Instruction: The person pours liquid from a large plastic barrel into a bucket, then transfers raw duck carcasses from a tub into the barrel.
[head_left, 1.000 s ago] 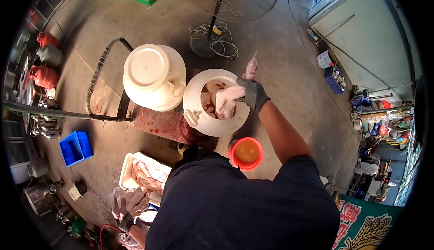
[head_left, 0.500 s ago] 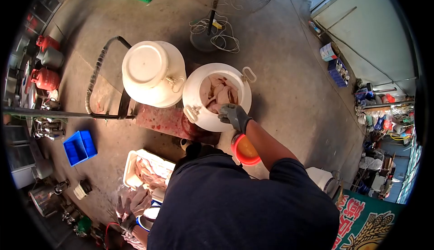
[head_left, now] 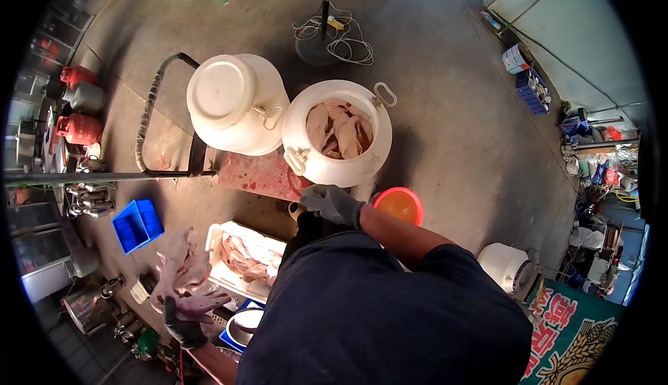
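Note:
My left hand [head_left: 182,326], in a dark glove, grips a floppy piece of raw poultry [head_left: 184,277], pale pink with ragged ends, beside a cream tub [head_left: 214,249] of similar raw meat [head_left: 243,258]. In front of my body, my gloved right hand [head_left: 332,205] has loosely bent fingers and nothing visible in it. It is just below an open white barrel [head_left: 320,169] filled with raw pieces [head_left: 341,131]. Left of that barrel stands a lidded white barrel [head_left: 223,92]. A red basin [head_left: 419,207] of orange-brown liquid sits to the right of my hand.
A black-handled trolley [head_left: 160,82] stands at the left, with a red platform [head_left: 254,176] by the barrels. A blue divided bin [head_left: 137,226] lies on the floor. Cable loops surround a fan stand [head_left: 325,9]. A metal bowl [head_left: 243,324] is near my left arm.
My right hand has moved from the open barrel's mouth down and left toward my body. My left hand has lifted the poultry piece up and outward beside the tub.

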{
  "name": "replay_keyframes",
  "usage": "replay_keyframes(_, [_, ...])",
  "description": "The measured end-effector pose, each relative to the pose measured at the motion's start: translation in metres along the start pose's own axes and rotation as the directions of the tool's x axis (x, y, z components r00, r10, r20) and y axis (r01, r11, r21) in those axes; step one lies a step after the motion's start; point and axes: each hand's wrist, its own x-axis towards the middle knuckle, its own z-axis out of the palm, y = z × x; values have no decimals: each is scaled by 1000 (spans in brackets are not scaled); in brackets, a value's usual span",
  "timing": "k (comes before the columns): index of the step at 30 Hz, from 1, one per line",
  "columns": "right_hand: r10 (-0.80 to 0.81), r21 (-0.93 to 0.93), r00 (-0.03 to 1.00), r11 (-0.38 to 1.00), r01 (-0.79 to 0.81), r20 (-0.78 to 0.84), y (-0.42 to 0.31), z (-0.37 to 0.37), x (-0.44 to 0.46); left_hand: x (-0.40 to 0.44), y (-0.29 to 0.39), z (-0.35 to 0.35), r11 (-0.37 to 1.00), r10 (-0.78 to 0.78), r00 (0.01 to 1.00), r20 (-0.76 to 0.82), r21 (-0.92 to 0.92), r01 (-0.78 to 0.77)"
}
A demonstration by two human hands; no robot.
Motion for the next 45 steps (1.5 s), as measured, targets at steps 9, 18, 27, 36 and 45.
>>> replay_keyframes(9, [-117,481,962,876,-18,249,-98,67,-11,-39,68,301,951,152,853,500,162,-264])
replay_keyframes(18, [-616,884,772,436,169,156,-121,-29,-3,-42,8,441,685,-437,577,690,671,-284])
replay_keyframes(27, [-685,987,726,63,145,-63,-89,-67,-31,-9,-37,516,351,-617,246,748,541,-764])
replay_keyframes(36, [-363,897,924,359,260,-122,-79,-96,10,40,-52,549,346,-688,139,712,490,-800])
replay_keyframes(45, [-155,376,766,800,468,-624,-92,-106,-57,142,-176,575,612,-788,148,597,787,80])
